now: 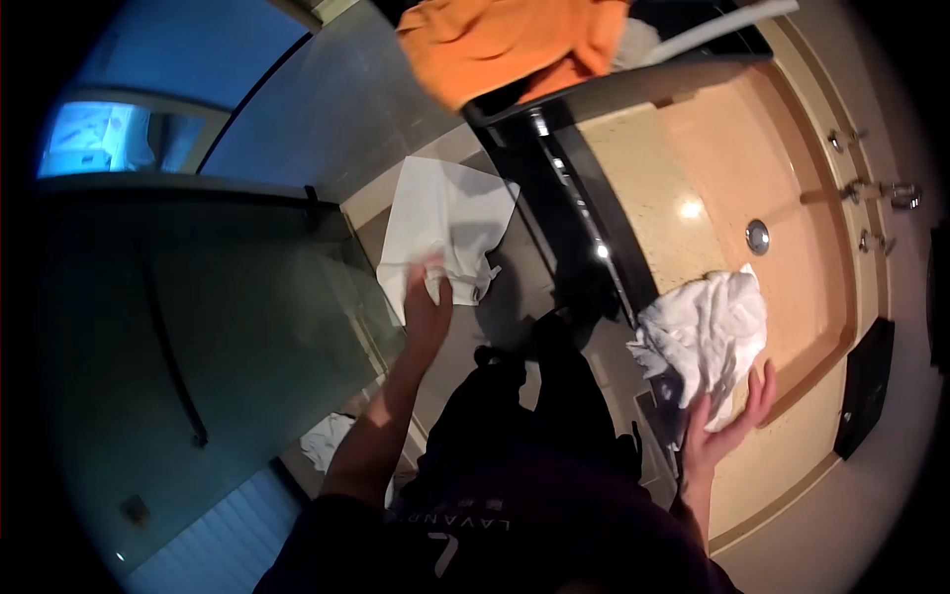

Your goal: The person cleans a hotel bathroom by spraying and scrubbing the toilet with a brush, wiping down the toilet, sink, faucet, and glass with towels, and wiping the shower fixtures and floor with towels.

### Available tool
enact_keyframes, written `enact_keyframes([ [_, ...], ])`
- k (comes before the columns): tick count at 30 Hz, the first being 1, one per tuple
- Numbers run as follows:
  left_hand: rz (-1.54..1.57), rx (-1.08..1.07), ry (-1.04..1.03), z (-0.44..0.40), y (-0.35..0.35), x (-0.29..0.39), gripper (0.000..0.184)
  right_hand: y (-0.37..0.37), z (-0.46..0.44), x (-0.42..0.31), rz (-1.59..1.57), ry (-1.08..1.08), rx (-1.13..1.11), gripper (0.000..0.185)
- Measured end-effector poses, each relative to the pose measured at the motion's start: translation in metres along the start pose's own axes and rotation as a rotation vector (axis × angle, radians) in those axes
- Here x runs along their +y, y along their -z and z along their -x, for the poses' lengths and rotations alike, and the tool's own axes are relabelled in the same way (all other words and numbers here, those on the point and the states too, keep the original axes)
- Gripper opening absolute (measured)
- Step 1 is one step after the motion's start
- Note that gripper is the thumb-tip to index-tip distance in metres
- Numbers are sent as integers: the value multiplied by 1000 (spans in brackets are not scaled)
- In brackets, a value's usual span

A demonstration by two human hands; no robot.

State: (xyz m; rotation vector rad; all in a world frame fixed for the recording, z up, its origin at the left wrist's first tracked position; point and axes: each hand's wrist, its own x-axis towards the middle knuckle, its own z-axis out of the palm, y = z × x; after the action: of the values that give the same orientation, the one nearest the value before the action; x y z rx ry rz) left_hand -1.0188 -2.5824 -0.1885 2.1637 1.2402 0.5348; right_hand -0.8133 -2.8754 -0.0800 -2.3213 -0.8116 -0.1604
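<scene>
My left hand (427,297) is over the lower edge of a white cloth or sheet (445,203) above the floor. Its fingertips are blurred, so whether they grip the white material cannot be made out. On the right, my right hand (730,421) has its thumb and fingers spread at the lower edge of a crumpled white towel (708,332). That towel lies over the front of the counter and the edge of the sink, and part of it hangs down.
A peach-coloured sink (792,297) with a drain and taps is at the right. Orange fabric (515,45) lies at the top, beside a black counter front with a metal rail (579,203). A glass door (228,327) stands left; another white cloth (325,441) is low left.
</scene>
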Motion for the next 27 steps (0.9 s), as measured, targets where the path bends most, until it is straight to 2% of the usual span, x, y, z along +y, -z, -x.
enact_keyframes([
  [1, 69, -152, 225, 45, -9, -45, 22, -1, 6, -6, -34, 30, 47, 52],
  [3, 56, -355, 117, 135, -13, -127, 25, -19, 22, -22, -330, 87, -253, 36],
  [4, 35, -607, 273, 170, -4, -152, 29, -41, 29, -36, -411, -3, -420, 30],
  [5, -18, -698, 301, 215, -5, -188, 31, -71, 40, -52, -481, -97, -591, 24],
  [6, -38, -782, 508, 251, -2, -209, 34, -100, 56, -65, -527, -239, -755, 20],
  [7, -63, -830, 538, 283, -3, -225, 38, -132, 74, -66, -563, -385, -916, 17],
  [9, 33, -909, 776, 318, -1, -222, 44, -203, 140, -28, -639, -346, -1150, 18],
  [10, 24, -1000, 834, 337, -7, -226, 51, -225, 152, -29, -555, -336, -1251, 19],
  [11, 137, -921, 693, 377, -20, -244, 60, -249, 164, -30, -469, -327, -1345, 19],
  [12, 81, -994, 803, 377, -19, -232, 64, -279, 183, -19, -427, -293, -1379, 19],
  [15, 118, -1073, 1001, 374, -33, -224, 74, -383, 239, 38, -500, -411, -1451, 19],
  [16, 131, -1086, 1040, 370, -40, -225, 75, -410, 240, 39, -594, -676, -1432, 20],
  [17, 144, -1099, 1081, 365, -49, -227, 76, -439, 236, 42, -556, -860, -1429, 21],
  [19, 50, -1028, 1054, 347, -68, -233, 75, -504, 233, 56, -430, -1054, -1374, 20],
  [20, 1, -997, 1038, 338, -76, -240, 75, -539, 234, 67, -383, -1057, -1331, 20],
  [21, 0, -945, 1076, 331, -85, -250, 73, -572, 234, 80, -445, -999, -1302, 20],
  [23, -3, -853, 1152, 322, -101, -263, 69, -630, 223, 77, -324, -955, -1222, 22],
  [24, -9, -762, 1166, 314, -106, -267, 55, -664, 229, 97, -440, -1047, -1206, 28],
  [27, -6, -633, 1120, 314, -115, -278, 39, -733, 236, 97, -326, -1208, -1104, 39],
])
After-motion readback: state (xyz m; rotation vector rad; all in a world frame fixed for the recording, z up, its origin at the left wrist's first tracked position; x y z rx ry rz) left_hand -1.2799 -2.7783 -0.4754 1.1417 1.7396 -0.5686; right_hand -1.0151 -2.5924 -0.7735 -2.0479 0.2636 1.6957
